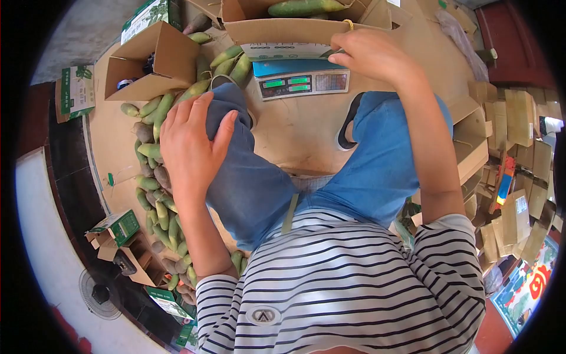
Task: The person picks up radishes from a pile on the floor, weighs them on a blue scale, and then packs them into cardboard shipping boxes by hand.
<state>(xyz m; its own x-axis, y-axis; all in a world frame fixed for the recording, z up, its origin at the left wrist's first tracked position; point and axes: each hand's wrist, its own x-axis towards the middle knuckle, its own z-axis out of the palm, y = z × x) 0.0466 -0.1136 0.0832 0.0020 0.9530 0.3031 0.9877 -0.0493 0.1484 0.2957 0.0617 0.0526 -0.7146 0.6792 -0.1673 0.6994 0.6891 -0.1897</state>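
Note:
My left hand [191,138] rests on my knee with its fingers apart and nothing in it. At the front side of an open cardboard box [283,32] is my right hand [365,53], its fingers bent at the box's edge beside a small yellow loop; what they hold, if anything, is too small to tell. Inside the box lies a long green radish [306,7]. The box stands on a blue-topped scale [302,85] with lit green displays, between my feet. More green radishes [240,71] lie left of the scale.
A long pile of green radishes [162,215] and round brown roots runs along my left side. An open carton [132,88] stands at the upper left, a fan [100,293] at the lower left. Stacked flattened cardboard [519,118] fills the right side.

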